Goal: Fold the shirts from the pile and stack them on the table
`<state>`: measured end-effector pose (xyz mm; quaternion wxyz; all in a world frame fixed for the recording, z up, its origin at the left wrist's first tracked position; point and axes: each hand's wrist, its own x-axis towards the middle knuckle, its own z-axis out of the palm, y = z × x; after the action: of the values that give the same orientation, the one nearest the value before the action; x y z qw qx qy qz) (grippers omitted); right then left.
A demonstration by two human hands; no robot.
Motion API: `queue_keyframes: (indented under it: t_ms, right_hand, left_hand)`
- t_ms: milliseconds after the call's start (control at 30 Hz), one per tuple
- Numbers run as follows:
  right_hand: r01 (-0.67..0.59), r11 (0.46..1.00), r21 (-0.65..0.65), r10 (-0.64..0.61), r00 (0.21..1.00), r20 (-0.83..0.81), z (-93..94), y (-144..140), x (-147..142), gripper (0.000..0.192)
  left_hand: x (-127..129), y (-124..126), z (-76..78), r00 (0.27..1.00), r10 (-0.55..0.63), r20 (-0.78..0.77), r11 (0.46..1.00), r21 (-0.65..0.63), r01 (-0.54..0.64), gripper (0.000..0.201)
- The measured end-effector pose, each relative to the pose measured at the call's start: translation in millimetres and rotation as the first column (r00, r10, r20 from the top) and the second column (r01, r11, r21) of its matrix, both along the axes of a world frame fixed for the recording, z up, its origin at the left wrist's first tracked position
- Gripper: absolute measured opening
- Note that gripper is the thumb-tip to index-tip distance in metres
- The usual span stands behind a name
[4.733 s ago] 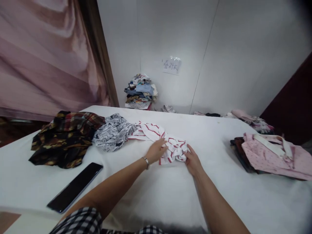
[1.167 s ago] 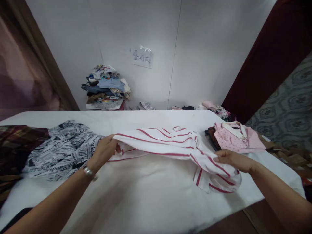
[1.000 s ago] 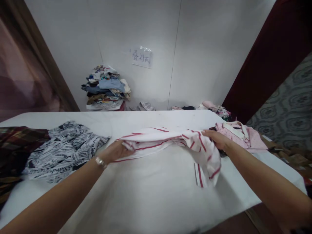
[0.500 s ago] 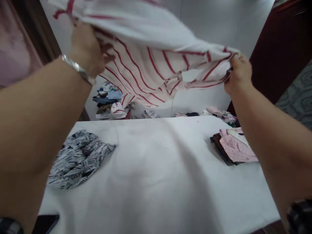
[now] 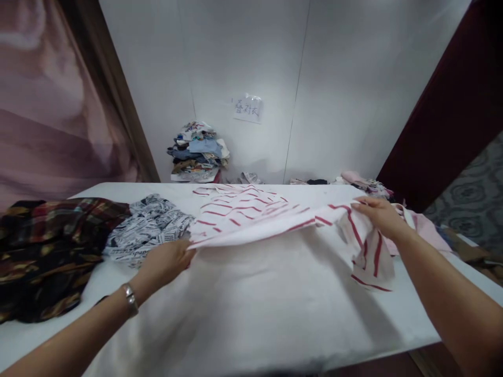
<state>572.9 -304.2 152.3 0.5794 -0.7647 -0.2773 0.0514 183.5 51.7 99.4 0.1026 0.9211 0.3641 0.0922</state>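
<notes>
Both hands are on the same white shirt with red stripes (image 5: 251, 214), stretched out flat-ish over the white table (image 5: 251, 309). The left hand (image 5: 167, 260) has its fingers closed on the near left corner of the shirt, pinching the edge right at table level. The right hand (image 5: 377, 213) grips the opposite end, a bit higher off the surface, and a loose bit of striped fabric hangs down just below and in front of that hand, the end of it touching the table. Between the two hands the near edge of the shirt runs pretty taut, and the rest of it spreads away from the hands toward the far side of the table.

Just past the left hand, on its outer side, there's a crumpled black-and-white newsprint-pattern garment (image 5: 147, 228), and further out on that side a dark plaid one (image 5: 51, 246). There's a silver bracelet (image 5: 129, 299) on the left wrist. Right behind the right hand, partly hidden by it, is some pink fabric (image 5: 426, 230). Well beyond both hands, against the white wall, sits a pile of clothes (image 5: 198, 152) with a paper sign (image 5: 247, 108) taped up above it.
</notes>
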Motion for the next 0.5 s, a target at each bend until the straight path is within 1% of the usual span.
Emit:
queue_keyframes:
  t_ms: [33,67,100,167,267,333,400,467,500]
  right_hand:
    - [-0.035,0.997,-0.074,0.033,0.999,-0.031,-6.0,-13,-5,0.028]
    - [-0.082,0.987,-0.136,0.073,0.995,-0.067,-11.2,-24,-8,0.030]
    - [-0.136,0.973,-0.187,0.118,0.988,-0.100,-15.8,-34,-11,0.032]
    - [-0.235,0.933,-0.272,0.201,0.969,-0.146,-22.3,-47,-12,0.033]
    - [-0.289,0.873,-0.394,0.248,0.957,-0.152,-24.6,-56,-8,0.031]
    - [-0.283,0.840,-0.463,0.263,0.959,-0.110,-20.6,-57,-2,0.028]
    - [-0.266,0.813,-0.517,0.288,0.957,-0.039,-12.9,-50,4,0.027]
    - [-0.226,0.801,-0.554,0.302,0.952,0.047,-2.6,-34,9,0.025]
    - [-0.196,0.804,-0.561,0.298,0.950,0.095,3.1,-21,11,0.025]
  left_hand:
    - [-5,-6,-9.7,0.994,-0.033,-0.105,0.999,-0.003,0.033,0.033]
    - [-9,-12,-17.9,0.982,-0.066,-0.177,0.998,-0.002,0.066,0.033]
    - [-12,-15,-24.7,0.974,-0.096,-0.207,0.995,0.004,0.099,0.033]
    - [-19,-19,-34.4,0.965,-0.169,-0.202,0.983,0.032,0.179,0.032]
    - [-30,-21,-41.4,0.951,-0.275,-0.143,0.952,0.099,0.290,0.027]
    - [-40,-26,-42.8,0.929,-0.347,-0.127,0.922,0.134,0.362,0.021]
    - [-49,-34,-43.4,0.906,-0.408,-0.110,0.890,0.172,0.422,0.020]
    - [-57,-41,-44.6,0.891,-0.448,-0.073,0.862,0.228,0.452,0.026]
    - [-60,-44,-45.4,0.887,-0.459,-0.053,0.851,0.259,0.456,0.029]
